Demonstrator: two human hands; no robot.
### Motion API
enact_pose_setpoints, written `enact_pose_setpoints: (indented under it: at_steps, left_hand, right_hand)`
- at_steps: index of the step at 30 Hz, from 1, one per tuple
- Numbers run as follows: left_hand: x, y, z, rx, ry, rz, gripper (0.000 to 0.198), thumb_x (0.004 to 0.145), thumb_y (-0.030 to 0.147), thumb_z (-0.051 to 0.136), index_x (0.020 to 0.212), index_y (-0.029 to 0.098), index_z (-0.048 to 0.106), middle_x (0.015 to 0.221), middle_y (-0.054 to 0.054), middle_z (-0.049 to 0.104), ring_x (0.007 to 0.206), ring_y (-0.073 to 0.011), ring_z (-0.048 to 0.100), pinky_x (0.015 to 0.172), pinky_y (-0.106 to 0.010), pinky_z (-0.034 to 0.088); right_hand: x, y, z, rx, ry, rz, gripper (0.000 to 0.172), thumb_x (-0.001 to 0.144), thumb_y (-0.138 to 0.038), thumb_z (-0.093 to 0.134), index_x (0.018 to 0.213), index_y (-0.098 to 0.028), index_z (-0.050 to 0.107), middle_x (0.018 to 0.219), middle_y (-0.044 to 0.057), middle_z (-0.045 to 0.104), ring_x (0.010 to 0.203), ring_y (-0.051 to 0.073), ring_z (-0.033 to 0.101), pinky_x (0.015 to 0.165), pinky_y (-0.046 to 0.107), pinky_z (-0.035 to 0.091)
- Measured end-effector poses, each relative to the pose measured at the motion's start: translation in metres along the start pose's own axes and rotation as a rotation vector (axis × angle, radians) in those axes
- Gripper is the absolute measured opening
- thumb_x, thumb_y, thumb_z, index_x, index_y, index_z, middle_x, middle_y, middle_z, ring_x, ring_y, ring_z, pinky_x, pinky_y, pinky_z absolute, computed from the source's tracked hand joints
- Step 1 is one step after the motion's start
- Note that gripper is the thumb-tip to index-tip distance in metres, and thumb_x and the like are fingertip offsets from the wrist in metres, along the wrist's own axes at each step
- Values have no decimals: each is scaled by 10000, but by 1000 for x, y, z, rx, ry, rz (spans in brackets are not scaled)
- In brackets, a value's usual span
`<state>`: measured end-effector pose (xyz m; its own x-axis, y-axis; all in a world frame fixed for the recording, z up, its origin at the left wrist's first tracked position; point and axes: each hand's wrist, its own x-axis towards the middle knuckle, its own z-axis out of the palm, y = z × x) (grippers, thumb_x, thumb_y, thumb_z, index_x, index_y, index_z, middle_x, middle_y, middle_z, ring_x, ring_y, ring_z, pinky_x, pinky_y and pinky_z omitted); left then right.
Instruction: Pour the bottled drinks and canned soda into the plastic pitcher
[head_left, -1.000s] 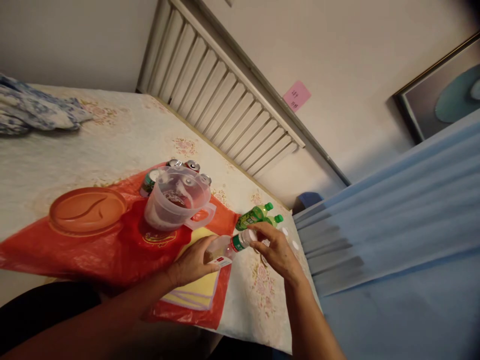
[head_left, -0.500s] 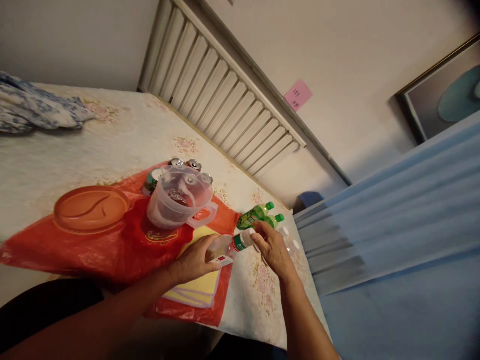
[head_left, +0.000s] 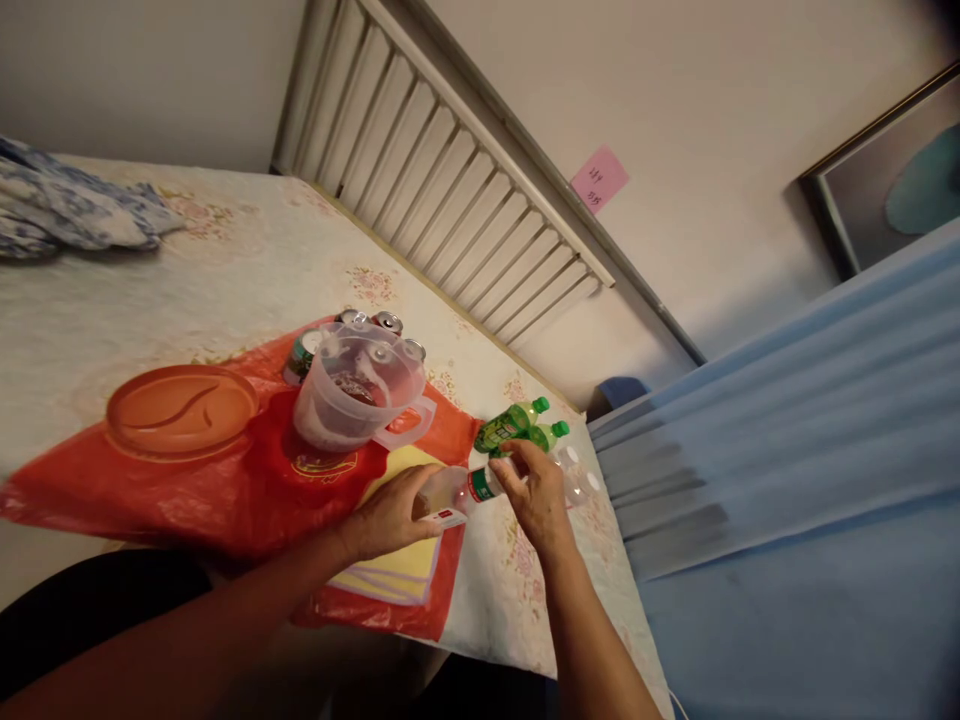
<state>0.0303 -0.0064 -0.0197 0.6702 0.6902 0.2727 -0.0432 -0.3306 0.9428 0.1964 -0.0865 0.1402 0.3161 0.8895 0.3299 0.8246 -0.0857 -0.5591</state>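
Observation:
My left hand [head_left: 396, 512] is wrapped round the body of a clear plastic bottle [head_left: 451, 488]. The bottle lies tilted in the air above the yellow paper, its neck end pointing right, with a green and red band and a white and red label low on its side. At the neck end, thumb and fingers of my right hand [head_left: 537, 492] close on the cap, which they mostly hide. Left of the bottle stands a translucent pitcher [head_left: 330, 408] with dark, foamy liquid inside. Just beyond my right hand are two green drink bottles [head_left: 501, 430].
Several drink cans [head_left: 301, 352] stand behind the pitcher. An orange lid [head_left: 180, 412] lies on a red plastic bag [head_left: 187, 490], as does yellow paper [head_left: 390, 580]. Clear bottles [head_left: 577, 485] stand at right, near a blue curtain [head_left: 787, 430]. Crumpled patterned cloth [head_left: 82, 205] lies far left.
My right hand has shifted slightly left and turned over the bottle's neck end, covering the white part seen before. My left hand keeps its hold, and the view has moved slightly.

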Motion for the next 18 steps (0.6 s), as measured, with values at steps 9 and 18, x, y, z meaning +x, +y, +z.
enact_pose_setpoints:
  at_steps: [9, 18]
  left_hand:
    - [6, 2, -4, -245, -61, -74, 732, 660, 268, 757, 1346, 186, 512, 1262, -89, 652, 1081, -264, 632, 916, -359, 523]
    - [7, -9, 1, -444, -216, -47, 782, 624, 255, 787, 1358, 207, 521, 1262, -73, 668, 1138, -285, 624, 961, -374, 522]
  right_hand:
    - [-39, 35, 31, 575, -174, 173, 616, 677, -441, 871, 1219, -228, 667, 1137, 71, 728, 936, 247, 691, 808, 364, 567]
    - [-72, 39, 81, 695, -131, 289, 463, 670, -291, 836, 1099, -234, 669, 1023, 15, 758, 929, 229, 700, 832, 336, 554]
